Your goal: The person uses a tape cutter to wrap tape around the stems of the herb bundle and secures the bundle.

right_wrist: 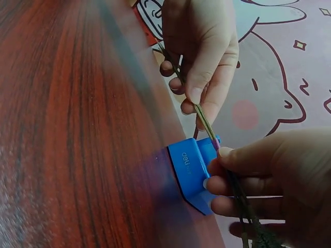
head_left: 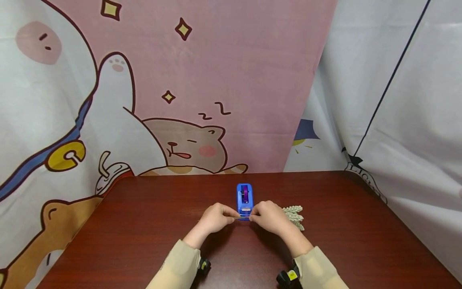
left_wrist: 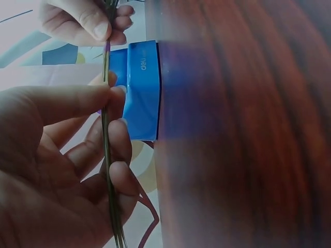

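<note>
A thin bundle of green stems (left_wrist: 106, 72) runs between the two hands, with a purple band (right_wrist: 216, 143) around it. My left hand (head_left: 215, 217) pinches the stems between thumb and fingers. On the other side of the band, the right hand (head_left: 270, 216) grips the same bundle with thumb and forefinger right at the purple. Pale green ear-like heads (head_left: 295, 216) of the bundle stick out beyond the right hand. Just behind the hands stands a blue tape dispenser (head_left: 245, 205), with a purple roll (head_left: 245, 194) in it.
The dark red-brown wooden table (head_left: 144, 224) extends around the hands. A cartoon-printed cloth (head_left: 245, 80) hangs behind its far edge, and white cloth (head_left: 404, 120) hangs along the right.
</note>
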A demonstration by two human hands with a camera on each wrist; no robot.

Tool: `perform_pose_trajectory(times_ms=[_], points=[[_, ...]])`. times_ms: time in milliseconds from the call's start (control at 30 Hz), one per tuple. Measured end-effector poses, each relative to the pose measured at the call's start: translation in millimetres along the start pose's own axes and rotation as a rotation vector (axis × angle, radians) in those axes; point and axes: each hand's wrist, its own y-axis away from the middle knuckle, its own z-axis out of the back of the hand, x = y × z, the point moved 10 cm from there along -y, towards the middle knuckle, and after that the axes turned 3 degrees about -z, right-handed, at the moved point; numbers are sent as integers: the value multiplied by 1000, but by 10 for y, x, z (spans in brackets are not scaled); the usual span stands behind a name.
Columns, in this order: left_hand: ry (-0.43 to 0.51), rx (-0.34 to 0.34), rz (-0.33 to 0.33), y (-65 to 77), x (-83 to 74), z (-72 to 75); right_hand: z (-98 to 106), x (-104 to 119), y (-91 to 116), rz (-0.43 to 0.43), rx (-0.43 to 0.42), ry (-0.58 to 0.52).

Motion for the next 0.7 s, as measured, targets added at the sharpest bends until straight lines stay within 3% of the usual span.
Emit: perform_pose_trajectory(times_ms=[533, 700], points=[[-96, 12, -15, 10, -40, 18, 70, -7, 8, -54, -89, 42], [-106, -20, -49, 15, -70, 49, 58, 4, 5, -43, -98, 22]])
